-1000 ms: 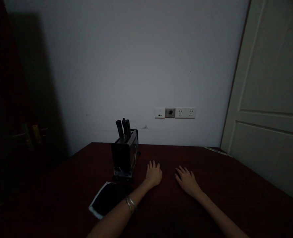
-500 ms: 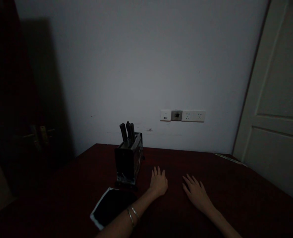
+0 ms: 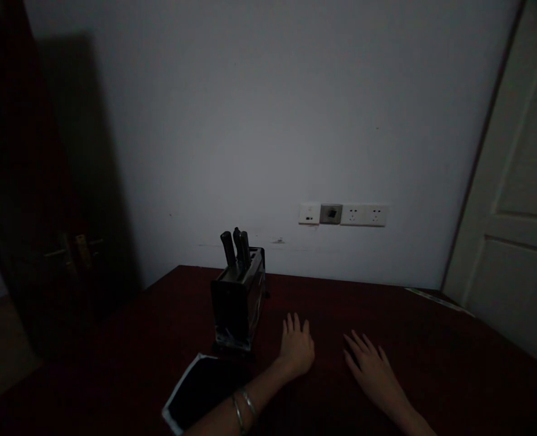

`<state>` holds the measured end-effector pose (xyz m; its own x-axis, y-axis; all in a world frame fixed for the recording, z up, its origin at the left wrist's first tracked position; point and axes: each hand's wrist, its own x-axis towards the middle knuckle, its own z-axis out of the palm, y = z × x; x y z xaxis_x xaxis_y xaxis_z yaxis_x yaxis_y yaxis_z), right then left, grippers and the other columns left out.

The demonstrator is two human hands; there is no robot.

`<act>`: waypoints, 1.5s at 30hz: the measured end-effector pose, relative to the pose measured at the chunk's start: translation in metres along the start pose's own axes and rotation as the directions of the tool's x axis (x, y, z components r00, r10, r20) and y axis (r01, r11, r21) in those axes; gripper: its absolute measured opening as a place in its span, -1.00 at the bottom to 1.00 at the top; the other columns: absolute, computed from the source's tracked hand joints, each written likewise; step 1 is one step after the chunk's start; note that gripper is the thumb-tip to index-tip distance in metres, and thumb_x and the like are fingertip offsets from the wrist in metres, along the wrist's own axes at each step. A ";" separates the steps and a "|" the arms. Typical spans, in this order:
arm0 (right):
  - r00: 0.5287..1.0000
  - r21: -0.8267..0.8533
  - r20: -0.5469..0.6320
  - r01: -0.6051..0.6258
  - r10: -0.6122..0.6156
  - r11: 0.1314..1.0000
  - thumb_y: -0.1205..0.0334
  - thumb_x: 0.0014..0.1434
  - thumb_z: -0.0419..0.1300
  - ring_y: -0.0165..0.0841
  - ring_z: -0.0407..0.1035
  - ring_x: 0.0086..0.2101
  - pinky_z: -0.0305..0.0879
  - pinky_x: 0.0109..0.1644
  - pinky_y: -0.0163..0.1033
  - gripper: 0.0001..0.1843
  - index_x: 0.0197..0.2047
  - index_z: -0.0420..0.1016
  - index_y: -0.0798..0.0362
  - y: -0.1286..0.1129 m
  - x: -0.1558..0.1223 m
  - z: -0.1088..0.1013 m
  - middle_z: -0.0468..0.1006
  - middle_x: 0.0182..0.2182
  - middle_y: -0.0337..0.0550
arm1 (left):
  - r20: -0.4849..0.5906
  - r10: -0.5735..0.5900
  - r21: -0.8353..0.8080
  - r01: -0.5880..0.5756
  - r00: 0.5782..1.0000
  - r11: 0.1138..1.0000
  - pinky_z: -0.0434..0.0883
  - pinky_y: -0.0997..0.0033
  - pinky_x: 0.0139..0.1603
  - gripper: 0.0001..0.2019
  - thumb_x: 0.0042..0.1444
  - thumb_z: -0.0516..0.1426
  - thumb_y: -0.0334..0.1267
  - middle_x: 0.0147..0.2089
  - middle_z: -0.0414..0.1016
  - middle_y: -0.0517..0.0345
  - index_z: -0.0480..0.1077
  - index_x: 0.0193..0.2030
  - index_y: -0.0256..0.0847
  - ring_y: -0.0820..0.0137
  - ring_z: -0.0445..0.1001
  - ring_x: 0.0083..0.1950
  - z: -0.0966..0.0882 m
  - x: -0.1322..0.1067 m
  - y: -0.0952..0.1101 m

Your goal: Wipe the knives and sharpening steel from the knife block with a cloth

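My left hand [image 3: 297,347] lies palm down on the dark red table [image 3: 341,306], fingers stretched forward and holding nothing. Two silvery bangles [image 3: 243,409] circle that wrist. To its right, my right hand [image 3: 368,367] rests flat with its fingers apart, also without anything in it. Left of my left hand stands a dark knife block [image 3: 234,312], upright, with several black knife handles [image 3: 236,247] rising from its top. A black cloth-like piece with a pale edge [image 3: 200,384] lies in front of the block, partly hidden by my left forearm.
Behind the table is a pale wall [image 3: 268,133] with a row of sockets [image 3: 343,214]. A light panelled door [image 3: 517,266] stands at the right. On the left is a dark door with a metal handle [image 3: 83,249]. The room is dim.
The whole view has shifted and grown slightly, as if my head moved a little. Both hands stay flat on the table, and the knife block keeps its place.
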<state>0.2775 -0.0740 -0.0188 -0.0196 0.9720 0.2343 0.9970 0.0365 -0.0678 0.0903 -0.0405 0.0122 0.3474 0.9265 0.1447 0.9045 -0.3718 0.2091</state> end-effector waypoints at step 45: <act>0.974 -0.014 -0.090 0.209 -0.209 0.978 0.17 0.04 -0.06 0.09 0.05 0.16 -0.07 0.12 0.36 -0.54 -0.04 0.49 -0.10 0.043 0.015 0.070 0.29 0.15 -0.12 | -0.357 -0.269 -0.922 -0.292 0.895 0.254 0.33 0.38 -0.23 -0.61 -0.29 0.32 -0.34 -0.25 0.48 0.09 0.42 -0.23 -0.27 0.34 0.42 -0.22 -0.232 0.024 -0.171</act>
<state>0.3144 -0.0418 -0.0866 -0.2212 0.9177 0.3300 0.9719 0.2355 -0.0034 -0.1134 0.0322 0.2039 -0.0205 0.9079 0.4187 -0.1003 -0.4185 0.9027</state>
